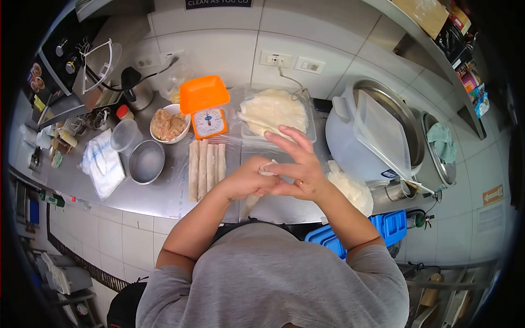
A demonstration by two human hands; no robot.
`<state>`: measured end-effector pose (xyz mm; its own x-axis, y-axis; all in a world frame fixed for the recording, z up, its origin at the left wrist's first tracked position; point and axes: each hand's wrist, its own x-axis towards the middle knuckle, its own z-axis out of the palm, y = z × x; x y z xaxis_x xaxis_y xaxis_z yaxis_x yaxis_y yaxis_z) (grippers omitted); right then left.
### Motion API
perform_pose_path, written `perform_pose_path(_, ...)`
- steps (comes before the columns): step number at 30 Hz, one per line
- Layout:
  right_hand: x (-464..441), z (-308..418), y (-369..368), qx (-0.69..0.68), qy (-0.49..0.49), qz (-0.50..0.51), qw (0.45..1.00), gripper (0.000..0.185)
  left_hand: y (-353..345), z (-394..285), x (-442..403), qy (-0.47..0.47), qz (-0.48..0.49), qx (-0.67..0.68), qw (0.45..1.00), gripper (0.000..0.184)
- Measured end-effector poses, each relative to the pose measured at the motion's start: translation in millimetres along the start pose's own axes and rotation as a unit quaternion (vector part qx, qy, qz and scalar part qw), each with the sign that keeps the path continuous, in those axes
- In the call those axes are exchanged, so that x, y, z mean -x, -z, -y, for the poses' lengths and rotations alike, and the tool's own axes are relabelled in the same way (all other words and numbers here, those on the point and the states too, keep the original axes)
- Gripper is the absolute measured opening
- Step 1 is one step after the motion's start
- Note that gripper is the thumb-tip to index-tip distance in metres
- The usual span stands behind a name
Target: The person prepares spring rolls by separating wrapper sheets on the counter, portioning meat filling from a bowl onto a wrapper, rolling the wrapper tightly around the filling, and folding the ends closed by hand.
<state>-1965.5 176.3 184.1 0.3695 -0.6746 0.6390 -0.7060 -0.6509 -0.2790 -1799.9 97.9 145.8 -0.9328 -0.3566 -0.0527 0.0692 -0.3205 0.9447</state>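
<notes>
Between laid rolls and tub, the left hand clasps another roll; right hand, half-spread, touches it.

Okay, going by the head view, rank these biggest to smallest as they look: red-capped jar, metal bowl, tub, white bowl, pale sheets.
1. Tub
2. Pale sheets
3. White bowl and metal bowl, too alike to rank
4. Red-capped jar

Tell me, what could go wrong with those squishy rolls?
The left hand is wrapped around one roll, so squeezing too hard might tear it. The right hand, at its end, could dent it. The other rolls lie side by side, so they may stick together.
</notes>
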Motion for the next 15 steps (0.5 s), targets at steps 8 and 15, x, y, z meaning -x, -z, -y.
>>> perform_pose_path(8,16,-4,-12,-0.358,-0.189,-0.117,0.907,0.06,-3,4,7,-0.114,-0.083,-0.323,0.936,0.017)
perform_pose_path(15,2,1,2,-0.096,-0.023,0.002,0.995,0.047,-5,16,-2,-0.192,-0.069,-0.254,0.945,0.016)
